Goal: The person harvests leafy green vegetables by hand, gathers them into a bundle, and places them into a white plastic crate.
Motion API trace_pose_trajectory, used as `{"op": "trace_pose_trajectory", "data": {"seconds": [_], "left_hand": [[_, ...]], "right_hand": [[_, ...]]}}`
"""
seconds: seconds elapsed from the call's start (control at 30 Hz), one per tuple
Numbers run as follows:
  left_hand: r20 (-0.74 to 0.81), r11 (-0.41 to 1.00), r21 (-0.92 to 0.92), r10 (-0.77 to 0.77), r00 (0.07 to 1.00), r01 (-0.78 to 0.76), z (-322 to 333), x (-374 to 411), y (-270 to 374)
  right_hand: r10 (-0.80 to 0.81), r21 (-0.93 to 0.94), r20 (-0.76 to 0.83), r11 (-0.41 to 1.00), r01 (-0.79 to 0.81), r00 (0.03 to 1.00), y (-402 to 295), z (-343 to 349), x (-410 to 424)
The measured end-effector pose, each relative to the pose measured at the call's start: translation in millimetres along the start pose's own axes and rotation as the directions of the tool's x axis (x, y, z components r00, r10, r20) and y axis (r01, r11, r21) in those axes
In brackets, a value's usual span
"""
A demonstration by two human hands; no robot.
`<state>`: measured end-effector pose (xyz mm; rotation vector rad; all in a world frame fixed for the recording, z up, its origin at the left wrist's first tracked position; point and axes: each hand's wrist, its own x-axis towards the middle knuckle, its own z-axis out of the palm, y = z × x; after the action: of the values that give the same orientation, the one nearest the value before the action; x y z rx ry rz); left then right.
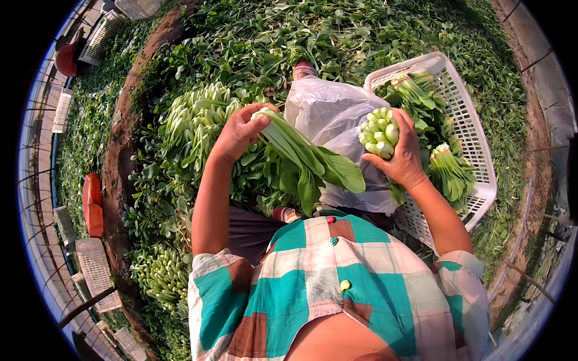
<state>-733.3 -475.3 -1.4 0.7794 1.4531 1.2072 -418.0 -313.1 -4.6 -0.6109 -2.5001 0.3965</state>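
Observation:
My left hand grips a few leafy greens by their pale stem ends, with the leaves hanging down to the right. In my right hand is a bunch of greens, its cut white-green stem ends facing up; its leaves are mostly hidden below. A clear plastic sheet lies over my leg between the two hands. To the left of my left hand lies a heap of loose greens with pale stems. Beyond my right hand, a white plastic crate holds several bunches tied with reddish bands.
Another pile of greens lies at lower left. A bare soil ridge runs along the left, with a red object beside it. Several more crates stand beyond the ridge. Low leafy plants cover the ground ahead.

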Motion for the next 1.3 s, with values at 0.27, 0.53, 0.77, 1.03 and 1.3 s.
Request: {"op": "trace_pose_trajectory", "data": {"seconds": [0.27, 0.53, 0.77, 1.03, 1.3], "left_hand": [[0.236, 0.98, -0.175, -0.055, 0.97, 0.098, 146, 9, -20], [0.13, 0.916, -0.396, 0.133, 0.983, -0.072, 168, -7, -32], [-0.131, 0.969, 0.151, 0.214, 0.968, -0.194, 174, -7, -37], [0.062, 0.849, -0.528, 0.073, 0.995, -0.029, 171, -14, -25], [0.011, 0.949, -0.297, 0.114, 0.993, -0.106, 167, -3, -40]], "right_hand": [[0.003, 0.066, 0.028, 0.998, -0.005, 1.0, 3, -6, -2], [0.086, 0.175, 0.058, 0.98, -0.095, 0.995, 0, -4, 1], [0.088, 0.259, 0.237, 0.954, -0.15, 0.968, -6, -13, 5], [0.145, 0.338, 0.451, 0.885, -0.319, 0.88, -6, -32, 18], [0.123, 0.221, 0.45, 0.944, -0.243, 0.885, -9, -37, 30]]}}
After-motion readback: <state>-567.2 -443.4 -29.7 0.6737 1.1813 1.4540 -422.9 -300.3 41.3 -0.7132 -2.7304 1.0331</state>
